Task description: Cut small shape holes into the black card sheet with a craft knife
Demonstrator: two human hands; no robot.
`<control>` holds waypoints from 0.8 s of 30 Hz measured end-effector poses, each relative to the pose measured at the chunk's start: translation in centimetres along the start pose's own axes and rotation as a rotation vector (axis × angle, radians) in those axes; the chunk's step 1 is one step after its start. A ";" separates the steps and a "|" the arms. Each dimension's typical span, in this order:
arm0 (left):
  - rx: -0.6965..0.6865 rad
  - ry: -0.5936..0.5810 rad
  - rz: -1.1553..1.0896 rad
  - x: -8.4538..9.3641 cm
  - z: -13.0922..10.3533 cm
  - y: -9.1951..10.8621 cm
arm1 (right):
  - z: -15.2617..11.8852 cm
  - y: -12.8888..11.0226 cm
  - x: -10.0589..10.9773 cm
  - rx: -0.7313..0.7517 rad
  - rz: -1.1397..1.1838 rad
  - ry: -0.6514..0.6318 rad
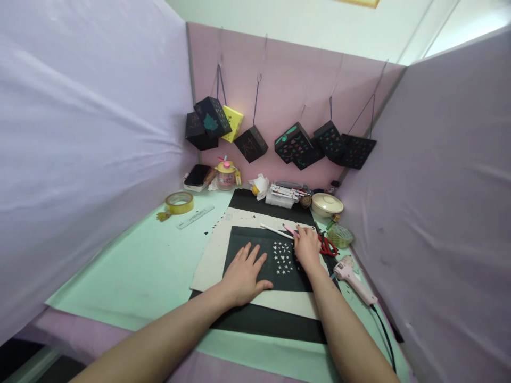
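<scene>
My left hand (243,274) lies flat with spread fingers on a dark sheet of paper (247,236). Small white stars, hearts and triangles (283,258) show in a patch on the sheet, right of that hand. At the sheet's upper right, my right hand (307,247) has its fingers curled on a slim pink pen-shaped tool (290,230), whose dark tip points up and left. A white stick like a pen (274,231) lies just beside it, its right end running toward the hand. Beneath the sheet is a pale board (211,260) over black card (271,322).
A pink glue gun (355,282) and red-handled scissors (328,246) lie on the right. Tape (179,203) and a clear ruler (195,217) are on the left. Behind stand a jar (226,178), a pen box (279,199) and a lidded bowl (327,204). Black boxes (251,144) hang above.
</scene>
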State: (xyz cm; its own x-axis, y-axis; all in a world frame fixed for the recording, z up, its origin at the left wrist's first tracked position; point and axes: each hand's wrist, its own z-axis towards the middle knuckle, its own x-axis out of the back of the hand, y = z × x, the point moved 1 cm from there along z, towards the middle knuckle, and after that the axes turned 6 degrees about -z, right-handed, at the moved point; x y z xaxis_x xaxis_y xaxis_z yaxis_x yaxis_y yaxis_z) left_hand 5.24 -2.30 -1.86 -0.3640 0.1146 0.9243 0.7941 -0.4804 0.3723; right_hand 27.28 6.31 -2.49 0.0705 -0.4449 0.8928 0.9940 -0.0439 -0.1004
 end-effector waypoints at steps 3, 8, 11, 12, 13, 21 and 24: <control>0.001 0.008 -0.015 0.0 0.0 0.0 | 0.1 0.7 -0.4 -0.012 -0.006 -0.046; -0.007 0.048 -0.052 0.2 -0.1 0.0 | 0.1 0.6 -0.2 -0.038 0.032 -0.040; -0.013 0.094 -0.089 0.4 -0.2 -0.1 | 0.2 0.5 0.5 -0.072 0.113 0.039; -0.014 0.114 -0.105 0.5 -0.3 -0.1 | 0.3 0.4 0.8 -0.071 0.205 0.081; -0.015 0.135 -0.121 0.6 -0.3 -0.2 | 0.3 0.4 0.9 -0.057 0.332 0.124; -0.025 0.288 -0.241 1.4 -0.4 -0.3 | -0.3 -0.6 1.1 0.079 0.828 0.149; -0.029 0.307 -0.266 1.6 -0.4 -0.3 | -0.6 -1.0 0.8 0.104 0.901 0.119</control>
State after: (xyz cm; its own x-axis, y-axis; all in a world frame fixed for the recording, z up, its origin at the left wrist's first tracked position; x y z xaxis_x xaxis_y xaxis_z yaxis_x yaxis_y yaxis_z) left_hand 4.21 -2.26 -0.49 -0.6864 -0.0244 0.7268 0.6404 -0.4939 0.5882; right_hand 26.26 5.46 -1.90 0.8197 -0.3613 0.4444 0.5703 0.4427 -0.6920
